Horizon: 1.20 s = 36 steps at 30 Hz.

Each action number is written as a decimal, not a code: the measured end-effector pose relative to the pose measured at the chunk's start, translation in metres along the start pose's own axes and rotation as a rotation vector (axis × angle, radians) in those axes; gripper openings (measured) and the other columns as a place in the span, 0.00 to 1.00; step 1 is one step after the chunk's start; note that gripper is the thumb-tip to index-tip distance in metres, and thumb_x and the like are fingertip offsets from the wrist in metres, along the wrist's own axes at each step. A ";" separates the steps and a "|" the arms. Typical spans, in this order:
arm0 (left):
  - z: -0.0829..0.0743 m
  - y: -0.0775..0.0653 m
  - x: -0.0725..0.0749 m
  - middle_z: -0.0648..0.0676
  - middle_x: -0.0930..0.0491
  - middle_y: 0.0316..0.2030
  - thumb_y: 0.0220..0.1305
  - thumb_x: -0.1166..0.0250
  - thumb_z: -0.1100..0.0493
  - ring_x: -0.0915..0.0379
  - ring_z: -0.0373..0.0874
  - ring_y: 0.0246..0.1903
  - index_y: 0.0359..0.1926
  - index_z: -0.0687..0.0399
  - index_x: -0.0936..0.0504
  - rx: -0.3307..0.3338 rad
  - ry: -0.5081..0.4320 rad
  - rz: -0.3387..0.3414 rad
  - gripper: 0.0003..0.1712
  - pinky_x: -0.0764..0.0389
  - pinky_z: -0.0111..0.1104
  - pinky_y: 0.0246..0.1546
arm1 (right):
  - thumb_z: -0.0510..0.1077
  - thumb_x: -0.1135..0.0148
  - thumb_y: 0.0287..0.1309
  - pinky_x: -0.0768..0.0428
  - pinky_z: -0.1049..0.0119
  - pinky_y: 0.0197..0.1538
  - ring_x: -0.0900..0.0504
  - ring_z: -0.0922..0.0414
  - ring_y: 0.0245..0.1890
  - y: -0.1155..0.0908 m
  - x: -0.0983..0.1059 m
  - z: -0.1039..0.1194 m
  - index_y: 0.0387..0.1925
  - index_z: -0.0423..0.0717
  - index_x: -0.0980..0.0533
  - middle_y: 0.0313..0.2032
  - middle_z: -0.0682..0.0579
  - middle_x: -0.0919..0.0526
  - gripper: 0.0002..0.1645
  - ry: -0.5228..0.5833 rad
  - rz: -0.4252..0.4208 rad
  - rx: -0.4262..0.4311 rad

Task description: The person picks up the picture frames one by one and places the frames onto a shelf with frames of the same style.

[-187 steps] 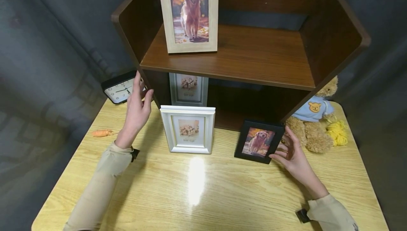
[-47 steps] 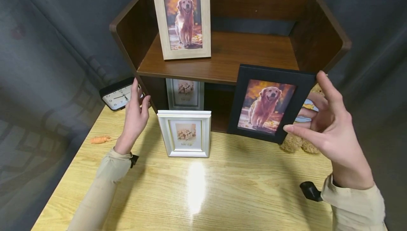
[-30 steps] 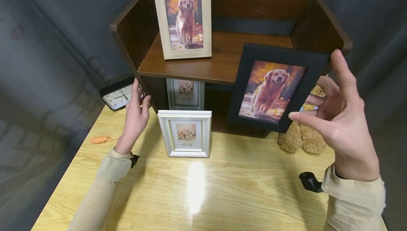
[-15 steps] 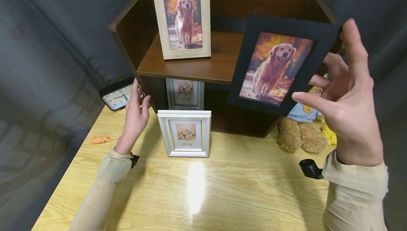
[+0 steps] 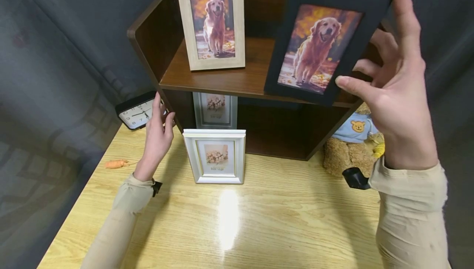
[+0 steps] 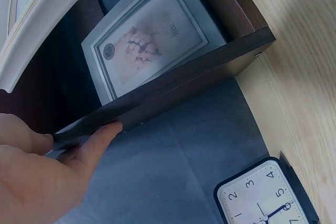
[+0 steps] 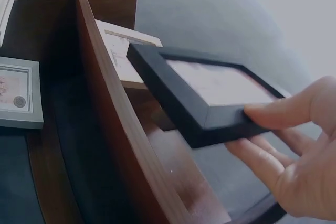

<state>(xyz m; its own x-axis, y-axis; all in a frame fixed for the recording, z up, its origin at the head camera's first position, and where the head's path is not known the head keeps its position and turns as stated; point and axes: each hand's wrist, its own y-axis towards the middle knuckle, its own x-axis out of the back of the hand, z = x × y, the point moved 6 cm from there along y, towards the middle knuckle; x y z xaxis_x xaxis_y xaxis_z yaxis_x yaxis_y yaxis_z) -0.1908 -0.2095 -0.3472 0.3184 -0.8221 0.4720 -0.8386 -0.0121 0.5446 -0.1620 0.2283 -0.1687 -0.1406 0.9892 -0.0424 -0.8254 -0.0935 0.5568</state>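
Note:
My right hand holds a black picture frame by its right edge, thumb on the front and fingers behind. It hangs tilted before the upper shelf of a dark brown bookshelf. In the right wrist view the black frame appears in the air beside the shelf board. My left hand is at the bookshelf's left side; in the left wrist view its thumb and finger lie on either side of the panel edge. A beige frame with a dog photo stands on the upper shelf, left.
A white frame stands on the wooden table before the bookshelf. Inside the lower compartment is a grey frame. A clock and a carrot-shaped item lie left. A teddy bear sits right, partly hidden.
My right hand has lifted the black frame from the table, up past the upper shelf's front edge. The left hand keeps its place at the bookshelf's side.

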 end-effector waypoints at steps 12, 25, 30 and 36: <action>0.000 0.001 0.000 0.66 0.30 0.74 0.81 0.47 0.74 0.31 0.61 0.72 0.86 0.55 0.49 -0.011 0.013 -0.011 0.40 0.18 0.50 0.59 | 0.16 0.40 0.60 0.19 0.66 0.53 0.31 0.45 0.71 0.017 -0.024 0.001 0.86 0.53 0.44 0.77 0.49 0.34 0.59 -0.127 -0.034 0.054; 0.001 -0.001 -0.001 0.69 0.30 0.73 0.81 0.47 0.74 0.29 0.63 0.70 0.86 0.55 0.49 -0.009 0.016 -0.008 0.40 0.17 0.48 0.59 | 0.14 0.44 0.60 0.20 0.68 0.40 0.23 0.46 0.57 0.051 -0.020 -0.018 0.84 0.54 0.40 0.72 0.44 0.30 0.57 -0.149 -0.036 0.078; 0.001 -0.002 0.000 0.70 0.29 0.72 0.81 0.47 0.74 0.27 0.63 0.68 0.86 0.56 0.49 -0.006 0.021 -0.008 0.40 0.21 0.26 0.53 | 0.15 0.46 0.62 0.20 0.70 0.39 0.21 0.50 0.47 0.059 -0.016 -0.028 0.84 0.57 0.39 0.72 0.46 0.29 0.56 -0.125 -0.111 -0.028; 0.003 0.000 -0.002 0.66 0.34 0.76 0.81 0.47 0.74 0.33 0.62 0.73 0.86 0.56 0.49 0.005 -0.003 0.000 0.40 0.19 0.52 0.60 | 0.15 0.45 0.62 0.20 0.72 0.36 0.20 0.53 0.40 0.060 -0.014 -0.031 0.83 0.56 0.37 0.69 0.46 0.27 0.55 -0.161 -0.162 -0.033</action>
<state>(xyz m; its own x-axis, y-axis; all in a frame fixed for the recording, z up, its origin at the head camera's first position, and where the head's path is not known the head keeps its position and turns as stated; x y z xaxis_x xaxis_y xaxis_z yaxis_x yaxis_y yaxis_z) -0.1932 -0.2100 -0.3501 0.3168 -0.8239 0.4699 -0.8407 -0.0146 0.5412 -0.2269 0.2048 -0.1601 0.0820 0.9966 0.0054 -0.8478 0.0669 0.5261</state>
